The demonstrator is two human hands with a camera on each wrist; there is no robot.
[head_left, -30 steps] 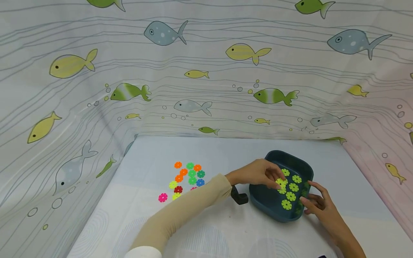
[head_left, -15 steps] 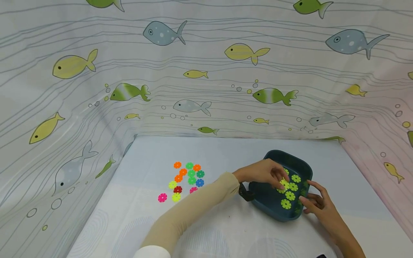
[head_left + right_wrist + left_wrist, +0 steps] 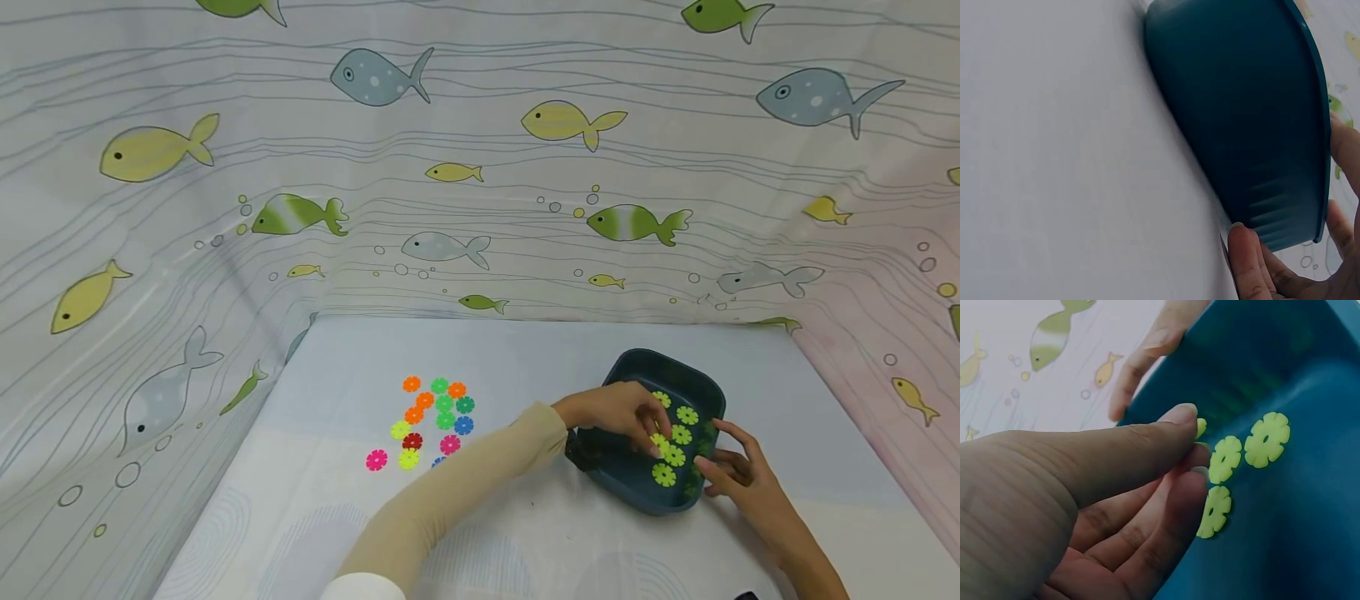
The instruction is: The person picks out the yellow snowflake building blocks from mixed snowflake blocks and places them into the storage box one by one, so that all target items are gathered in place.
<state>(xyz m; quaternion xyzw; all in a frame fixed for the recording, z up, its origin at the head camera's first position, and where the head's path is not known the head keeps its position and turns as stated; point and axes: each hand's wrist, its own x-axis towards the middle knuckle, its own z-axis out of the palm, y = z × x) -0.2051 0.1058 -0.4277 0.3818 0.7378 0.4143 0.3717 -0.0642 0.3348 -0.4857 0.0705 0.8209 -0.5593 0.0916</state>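
A dark teal plastic basin (image 3: 626, 479) sits on the right of the table, with several yellow flower-shaped discs (image 3: 687, 415) lying on its floor. Inside it, my left hand (image 3: 626, 410) has thumb and fingertips together at a yellow disc (image 3: 660, 446). In the left wrist view only a sliver of that yellow disc (image 3: 1201, 428) shows past the thumb of my left hand (image 3: 1129, 494); the fingers cover the rest. My right hand (image 3: 738, 473) holds the basin's right side, and the right wrist view shows its fingers (image 3: 1244, 259) at the outer wall's lower edge.
Loose flower-shaped discs in orange, green, blue, red, pink and yellow lie left of centre, among them a pink disc (image 3: 377, 460) and an orange disc (image 3: 412, 384). A fish-patterned curtain (image 3: 450, 208) surrounds the white table (image 3: 525, 533) at the back and sides.
My left hand has shifted slightly right and toward the front inside the basin. The right hand keeps its hold on the basin's side.
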